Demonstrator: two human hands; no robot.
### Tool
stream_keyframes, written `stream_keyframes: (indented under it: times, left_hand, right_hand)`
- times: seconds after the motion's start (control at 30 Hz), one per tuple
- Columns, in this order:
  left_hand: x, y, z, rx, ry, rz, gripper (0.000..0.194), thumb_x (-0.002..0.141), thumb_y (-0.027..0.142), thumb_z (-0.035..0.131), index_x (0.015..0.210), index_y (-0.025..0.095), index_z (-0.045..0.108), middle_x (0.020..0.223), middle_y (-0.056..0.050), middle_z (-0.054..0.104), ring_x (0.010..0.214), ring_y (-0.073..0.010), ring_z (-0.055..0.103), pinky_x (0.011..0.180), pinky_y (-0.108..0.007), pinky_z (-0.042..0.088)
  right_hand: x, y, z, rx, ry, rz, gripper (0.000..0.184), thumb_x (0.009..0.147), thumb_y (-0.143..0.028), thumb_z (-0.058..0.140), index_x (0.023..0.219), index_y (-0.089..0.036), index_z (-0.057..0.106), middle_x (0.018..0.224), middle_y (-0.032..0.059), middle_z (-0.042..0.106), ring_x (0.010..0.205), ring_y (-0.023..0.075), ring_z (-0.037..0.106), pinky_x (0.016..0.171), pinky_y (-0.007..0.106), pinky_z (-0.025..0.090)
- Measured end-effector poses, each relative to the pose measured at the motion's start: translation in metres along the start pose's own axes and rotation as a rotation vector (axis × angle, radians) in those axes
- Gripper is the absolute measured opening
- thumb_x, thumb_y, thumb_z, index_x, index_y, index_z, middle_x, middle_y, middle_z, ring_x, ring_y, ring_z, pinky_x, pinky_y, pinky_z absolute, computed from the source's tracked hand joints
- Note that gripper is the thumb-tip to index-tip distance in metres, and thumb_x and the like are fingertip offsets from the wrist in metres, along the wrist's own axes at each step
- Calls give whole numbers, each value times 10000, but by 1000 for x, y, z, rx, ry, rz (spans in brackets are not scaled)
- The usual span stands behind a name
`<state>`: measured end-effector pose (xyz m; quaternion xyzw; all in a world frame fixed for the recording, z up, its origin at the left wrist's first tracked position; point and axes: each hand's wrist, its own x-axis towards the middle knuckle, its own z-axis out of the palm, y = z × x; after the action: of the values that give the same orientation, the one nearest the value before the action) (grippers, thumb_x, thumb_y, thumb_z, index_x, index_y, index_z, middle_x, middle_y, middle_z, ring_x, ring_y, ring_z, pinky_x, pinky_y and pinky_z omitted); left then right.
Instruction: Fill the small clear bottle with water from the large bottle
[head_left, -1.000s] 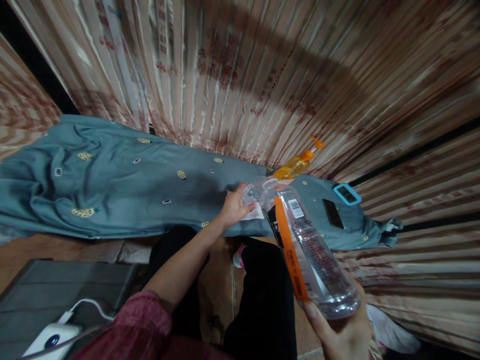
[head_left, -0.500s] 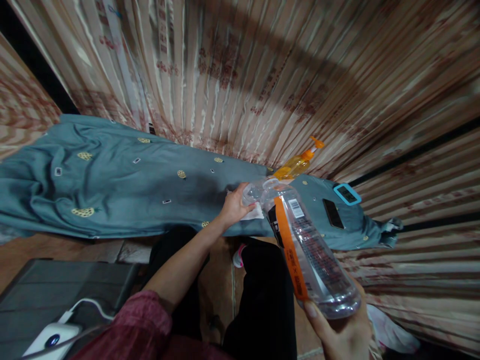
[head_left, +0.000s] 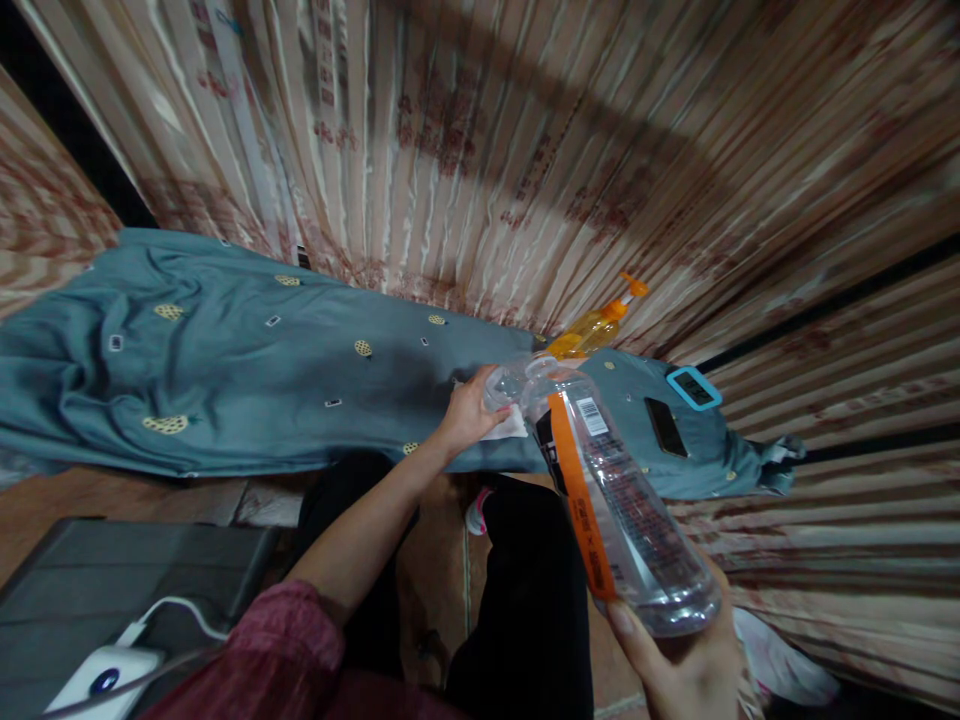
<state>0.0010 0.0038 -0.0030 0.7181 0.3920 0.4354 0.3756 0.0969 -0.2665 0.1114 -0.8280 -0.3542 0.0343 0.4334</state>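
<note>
My right hand [head_left: 686, 650] is wrapped round the base of a large clear plastic bottle [head_left: 626, 510] with an orange and black label and a barcode. The bottle is tilted, its neck pointing away and to the left. In my left hand [head_left: 471, 408] is a small clear plastic vessel [head_left: 504, 384], held at the bottle's mouth. Whether liquid passes between the two I cannot tell. Below the vessel lies a piece of white paper or tissue [head_left: 508, 424] on the cloth. Behind them an amber pump bottle [head_left: 589, 332] with an orange pump head leans in view.
A long surface is covered by a teal cloth [head_left: 240, 400] with pineapple prints. On its right side lie a dark phone [head_left: 665, 427] and a blue-framed digital display [head_left: 694, 387]. A pleated curtain [head_left: 465, 150] hangs behind. At lower left, a white device [head_left: 105, 682] with a cable rests on a grey box [head_left: 150, 560].
</note>
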Motion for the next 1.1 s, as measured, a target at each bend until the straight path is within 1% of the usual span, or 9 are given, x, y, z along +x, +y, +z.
stream_keyframes:
  times: [0.13, 0.23, 0.4, 0.53, 0.7, 0.93, 1.1]
  left_hand:
    - [0, 2, 0, 17, -14, -20, 663, 693, 228, 842, 1302, 176, 584, 1162, -74, 765, 1059, -276, 743, 955, -381, 592]
    - [0, 3, -1, 16, -13, -26, 655, 692, 226, 841, 1296, 177, 590, 1152, -70, 766, 1056, -276, 744, 949, -383, 593]
    - [0, 3, -1, -13, -9, -21, 650, 685, 210, 841, 1284, 187, 589, 1166, -69, 765, 1059, -268, 742, 968, -389, 588]
    - [0, 4, -2, -10, -11, -31, 658, 684, 216, 840, 1290, 181, 586, 1156, -80, 768, 1050, -277, 742, 959, -403, 590]
    - [0, 3, -2, -16, -6, -35, 653, 686, 221, 837, 1291, 190, 592, 1132, -72, 771, 1040, -275, 745, 952, -387, 591]
    - [0, 0, 1, -29, 6, -16, 644, 683, 236, 840, 1280, 208, 599, 1110, -53, 770, 1013, -265, 743, 938, -411, 600]
    - [0, 0, 1, -21, -1, -25, 652, 690, 252, 841, 1291, 204, 595, 1132, -57, 768, 1043, -262, 741, 950, -378, 593]
  right_hand:
    - [0, 0, 0, -19, 4, -28, 925, 680, -719, 712, 1351, -114, 510, 1165, 173, 654, 1042, 336, 668, 949, 461, 511]
    - [0, 1, 0, -34, 6, -44, 923, 689, -723, 704, 1358, -118, 509, 1166, 170, 655, 1040, 338, 663, 934, 464, 514]
    - [0, 4, 0, -5, 8, -22, 970, 657, -723, 731, 1377, -115, 500, 1193, 186, 645, 1078, 361, 649, 968, 495, 495]
    - [1, 3, 1, -14, 13, -31, 959, 656, -726, 725, 1358, -110, 511, 1192, 186, 646, 1082, 363, 652, 975, 493, 492]
    - [0, 1, 0, -10, 12, -18, 952, 651, -721, 730, 1359, -123, 513, 1188, 170, 649, 1085, 357, 654, 981, 479, 492]
    - [0, -3, 1, 4, 4, 0, 978, 646, -739, 723, 1359, -110, 496, 1194, 187, 635, 1080, 357, 646, 971, 480, 491]
    - [0, -3, 0, 17, -9, 22, 973, 636, -727, 734, 1361, -123, 496, 1184, 176, 637, 1068, 350, 646, 969, 479, 487]
